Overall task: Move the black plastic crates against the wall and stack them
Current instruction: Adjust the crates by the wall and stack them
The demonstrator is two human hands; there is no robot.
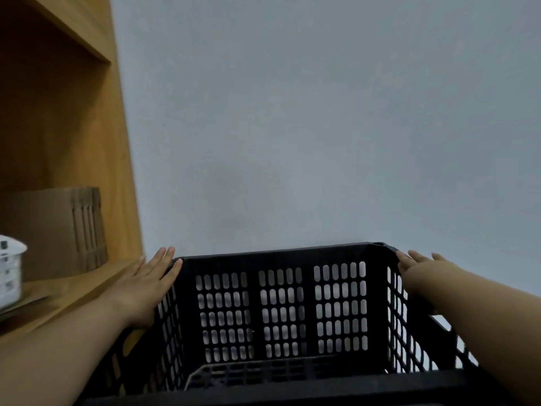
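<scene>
A black plastic crate (253, 313) with slotted walls fills the lower middle of the view, its far rim close to the pale wall (292, 127). My left hand (146, 285) lies flat against the outside of the crate's left wall, fingers stretched up to the far left corner. My right hand (421, 266) presses the outside of the right wall near the far right corner, fingers straight. The crate is held between both palms. Its inside holds nothing. What lies beneath the crate is hidden.
A wooden shelf unit (58, 127) stands at the left, right beside the crate and my left arm. On its shelf sit a cardboard box (52, 230) and a white perforated basket (10, 268). The bare wall runs to the right.
</scene>
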